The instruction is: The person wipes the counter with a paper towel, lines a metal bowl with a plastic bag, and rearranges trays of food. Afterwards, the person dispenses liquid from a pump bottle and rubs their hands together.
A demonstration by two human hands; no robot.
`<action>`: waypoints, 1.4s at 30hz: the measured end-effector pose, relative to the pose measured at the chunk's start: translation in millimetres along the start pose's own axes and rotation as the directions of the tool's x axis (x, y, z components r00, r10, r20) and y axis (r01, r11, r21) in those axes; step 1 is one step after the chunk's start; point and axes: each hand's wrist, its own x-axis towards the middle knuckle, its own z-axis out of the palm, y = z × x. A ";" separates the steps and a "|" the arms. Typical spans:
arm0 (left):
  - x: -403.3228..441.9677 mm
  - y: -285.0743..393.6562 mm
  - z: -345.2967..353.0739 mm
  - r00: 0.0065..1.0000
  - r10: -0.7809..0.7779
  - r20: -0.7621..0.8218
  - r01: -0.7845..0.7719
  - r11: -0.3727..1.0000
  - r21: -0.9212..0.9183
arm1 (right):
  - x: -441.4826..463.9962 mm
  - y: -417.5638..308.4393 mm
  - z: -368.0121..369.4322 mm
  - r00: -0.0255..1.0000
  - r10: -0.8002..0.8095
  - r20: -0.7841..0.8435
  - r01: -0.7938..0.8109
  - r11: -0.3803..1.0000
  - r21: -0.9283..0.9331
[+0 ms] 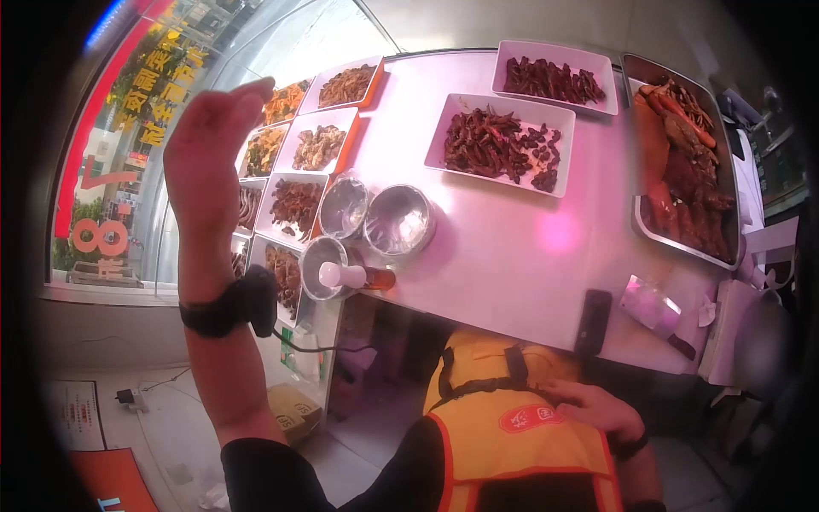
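Note:
My left hand (206,154) is raised at the left, in front of the window and near the trays of food. Its fingers are loosely bent, and nothing shows in them. A black band with a small device and cable (256,307) is strapped round that wrist. My right hand (597,408) lies on the front of my yellow apron (525,456), fingers stretched out and holding nothing. Beyond my left forearm, a white tray of brown meat pieces (294,209) stands beside several similar trays.
Metal bowls (398,220) and a white-capped bottle (341,275) stand on the white counter (478,247). Two white trays of dark meat (499,145) are farther back. A metal tray (682,171) holds larger pieces at right. Near the front edge lie a cleaver (653,307) and a phone-like black object (594,322).

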 end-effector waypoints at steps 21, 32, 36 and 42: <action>-327.1 -242.2 -48.3 0.560 -0.772 0.301 0.573 0.623 0.532 | 54.5 -68.2 38.1 0.747 0.263 -0.611 -0.238 0.963 0.124; -300.1 -199.7 -46.5 0.513 -0.852 -0.100 0.830 0.463 0.313 | -147.7 8.7 33.4 0.168 0.288 -0.943 -0.173 0.950 0.259; -276.5 -215.8 -45.3 0.474 -0.829 -0.297 0.877 0.413 0.245 | -169.0 57.7 35.3 0.023 0.345 -0.938 -0.017 0.939 0.345; -268.2 -265.5 -68.5 0.471 -0.806 -0.357 0.882 0.421 0.214 | -127.0 72.8 18.2 0.201 0.269 -0.942 -0.120 0.961 0.249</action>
